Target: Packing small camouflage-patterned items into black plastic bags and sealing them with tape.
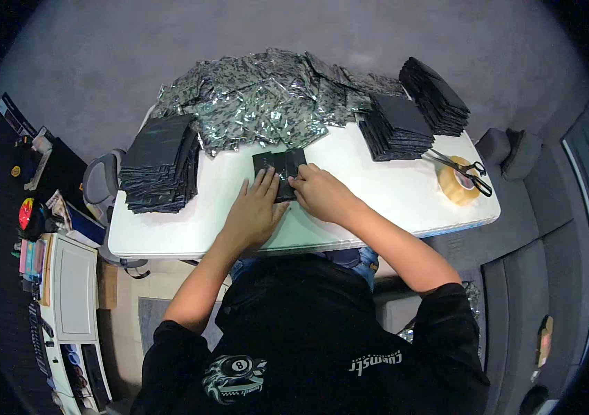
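A small black plastic packet (pixel 285 192) lies flat on the white table, its surface creased and glossy. My left hand (pixel 254 215) rests on its left side, palm down with fingers spread, holding nothing. At the packet's right side my right hand (pixel 323 193) has its fingers curled, with thumb and fingertips pinching the packet near its edge. The exact grip is partly hidden by the knuckles. Just beyond the packet is a large heap of camouflage-patterned pieces in clear plastic bags (pixel 258 111).
Stacks of black packets stand at left (pixel 157 150), right (pixel 398 124) and far right (pixel 434 96). Black-handled scissors (pixel 463 170) lie across a roll of clear tape (pixel 452 189) near the right end of the white table (pixel 336 228). A grey chair (pixel 101 179) stands left.
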A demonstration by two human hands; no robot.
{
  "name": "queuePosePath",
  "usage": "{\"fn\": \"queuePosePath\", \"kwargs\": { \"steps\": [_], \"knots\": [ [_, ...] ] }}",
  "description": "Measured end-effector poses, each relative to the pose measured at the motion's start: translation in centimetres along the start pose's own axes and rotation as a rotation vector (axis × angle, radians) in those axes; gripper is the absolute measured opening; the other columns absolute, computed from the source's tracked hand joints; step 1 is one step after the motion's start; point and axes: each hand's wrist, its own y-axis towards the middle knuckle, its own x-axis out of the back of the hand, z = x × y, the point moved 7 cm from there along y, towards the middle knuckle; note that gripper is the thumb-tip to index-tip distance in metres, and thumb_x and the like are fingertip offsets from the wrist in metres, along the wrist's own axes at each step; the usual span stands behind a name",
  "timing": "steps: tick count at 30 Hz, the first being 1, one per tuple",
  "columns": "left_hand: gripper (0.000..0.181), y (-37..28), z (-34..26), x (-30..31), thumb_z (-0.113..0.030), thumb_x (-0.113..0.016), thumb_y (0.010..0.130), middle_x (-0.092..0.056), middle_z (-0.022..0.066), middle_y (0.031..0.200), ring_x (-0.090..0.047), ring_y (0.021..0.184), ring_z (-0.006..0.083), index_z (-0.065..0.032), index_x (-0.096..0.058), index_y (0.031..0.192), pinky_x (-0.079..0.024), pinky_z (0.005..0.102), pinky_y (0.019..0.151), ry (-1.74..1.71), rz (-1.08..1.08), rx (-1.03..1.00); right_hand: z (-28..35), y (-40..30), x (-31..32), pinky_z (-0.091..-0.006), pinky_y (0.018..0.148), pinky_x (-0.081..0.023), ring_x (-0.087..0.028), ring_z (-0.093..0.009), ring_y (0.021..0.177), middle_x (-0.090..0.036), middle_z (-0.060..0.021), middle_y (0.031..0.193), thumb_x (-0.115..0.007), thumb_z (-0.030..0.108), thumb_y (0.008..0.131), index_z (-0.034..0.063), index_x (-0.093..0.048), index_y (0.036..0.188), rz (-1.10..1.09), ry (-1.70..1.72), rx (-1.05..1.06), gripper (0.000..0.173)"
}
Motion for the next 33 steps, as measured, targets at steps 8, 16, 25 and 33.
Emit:
{"fn": "queuePosePath", "kwargs": {
  "steps": [8, 16, 25, 33],
  "knots": [
    [0.070, -0.6, 2.0, 1.5, -0.039, -0.050, 0.112, -0.038, 0.0242, 0.172, -0.032, 0.161, 0.0426, 0.0072, -0.038, 0.162, -0.026, 0.0596, 0.131, 0.002, 0.078, 0.075, -1.2, 0.6, 1.0, -0.0476, 0.095, -0.056, -0.067, -0.040, 0.106, -0.068, -0.0210, 0.111, -0.068, 0.016, 0.100, -0.0034, -0.075, 0.118, 0.157, -0.102, -0.084, 0.028],
    [0.074, 1.8, 1.1, -1.3, -0.042, -0.044, 0.113, -0.027, 0.0230, 0.177, -0.023, 0.166, 0.0388, 0.0057, -0.030, 0.167, -0.022, 0.0556, 0.133, -0.065, 0.021, 0.033, -2.7, 2.0, -4.3, -0.0570, 0.127, -0.034, -0.030, -0.039, 0.163, -0.033, -0.0267, 0.173, -0.047, 0.040, 0.113, 0.0003, -0.035, 0.167, 0.189, -0.159, -0.136, 0.067],
    [0.070, 6.6, 9.9, -0.4, -0.022, -0.078, 0.095, -0.067, 0.0219, 0.134, -0.067, 0.119, 0.0334, 0.0055, -0.053, 0.155, -0.052, 0.0447, 0.103, -0.477, -0.045, 0.252, -6.6, 2.5, 0.1, -0.0459, 0.106, -0.054, -0.066, -0.040, 0.123, -0.067, -0.0244, 0.133, -0.087, 0.029, 0.087, -0.0001, -0.057, 0.151, -0.145, 0.099, -0.339, 0.077],
    [0.069, 8.7, 12.0, -3.1, -0.024, -0.096, 0.074, -0.077, 0.0144, 0.090, -0.074, 0.081, 0.0241, 0.0038, -0.074, 0.133, -0.059, 0.0359, 0.080, -0.649, 0.066, 0.444, -10.5, 3.4, -3.2, -0.0369, 0.094, -0.058, -0.075, -0.030, 0.104, -0.076, -0.0210, 0.112, -0.102, 0.035, 0.068, -0.0110, -0.064, 0.138, 0.125, 0.492, -0.681, 0.092]
  ]
}}
